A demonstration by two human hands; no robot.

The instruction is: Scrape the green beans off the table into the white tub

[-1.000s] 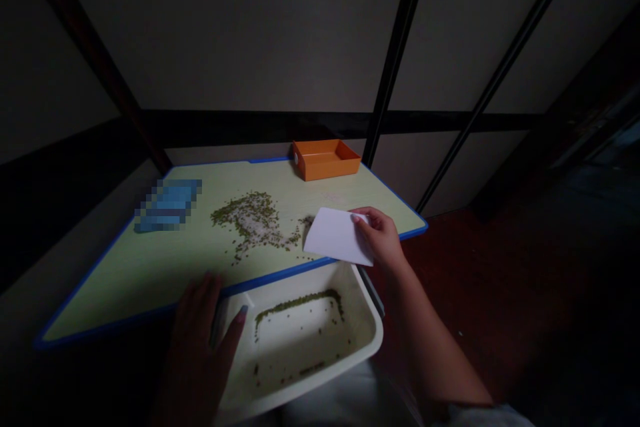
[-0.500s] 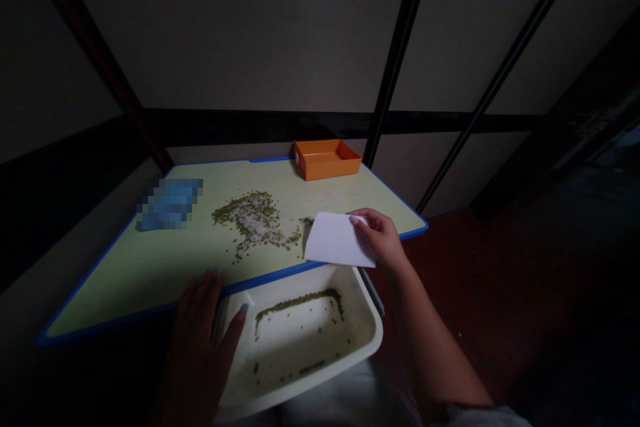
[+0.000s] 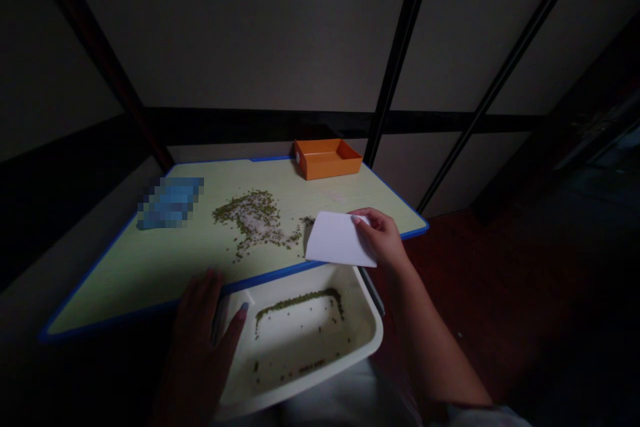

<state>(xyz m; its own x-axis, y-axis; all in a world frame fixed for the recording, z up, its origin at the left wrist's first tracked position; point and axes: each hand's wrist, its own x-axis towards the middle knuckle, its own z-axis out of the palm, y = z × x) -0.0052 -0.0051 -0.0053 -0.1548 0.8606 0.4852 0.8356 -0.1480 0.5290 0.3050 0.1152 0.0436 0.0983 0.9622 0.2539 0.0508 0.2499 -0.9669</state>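
as the right fingers (image 3: 367, 226) pinch the white card (image 3: 336, 238) extending leftward from them, left fingers (image 3: 232, 333) spread at the tub (image 3: 363, 312).

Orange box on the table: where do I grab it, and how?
I'd pinch the orange box by its near long side, probably coming down from above, on your side. The open top leaves that side's edge free to pinch, and the wall stands behind the far side.
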